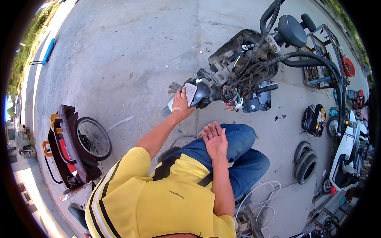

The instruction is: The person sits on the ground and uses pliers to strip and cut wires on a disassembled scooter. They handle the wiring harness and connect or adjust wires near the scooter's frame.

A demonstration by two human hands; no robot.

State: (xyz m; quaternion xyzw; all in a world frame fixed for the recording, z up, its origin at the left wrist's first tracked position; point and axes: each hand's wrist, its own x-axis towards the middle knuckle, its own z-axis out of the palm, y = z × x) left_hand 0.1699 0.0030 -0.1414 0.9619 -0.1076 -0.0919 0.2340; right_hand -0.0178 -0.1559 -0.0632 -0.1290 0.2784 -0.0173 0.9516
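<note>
My left hand [181, 105] reaches forward, with a bandage across its back. Its fingers and thumb close round a flat rectangular piece [191, 92] with a dark edge and a white printed face. This piece is over the rounded dark front part [203, 92] of a stripped scooter; whether it touches that part I cannot tell. Bundles of loose wires [234, 97] hang from the scooter's exposed frame [248, 59]. My right hand [216, 143] lies palm up by my blue-trousered knee, fingers spread and nothing in it. A grey glove [174, 87] lies just beyond my left hand.
To the left stands a maroon vehicle body [75, 154] beside a spoked wheel [93, 139]. On the right are loose tyres [306, 166], a black tool case [313, 121] and a white motorcycle [344, 152]. White hose [274, 194] coils near my right side.
</note>
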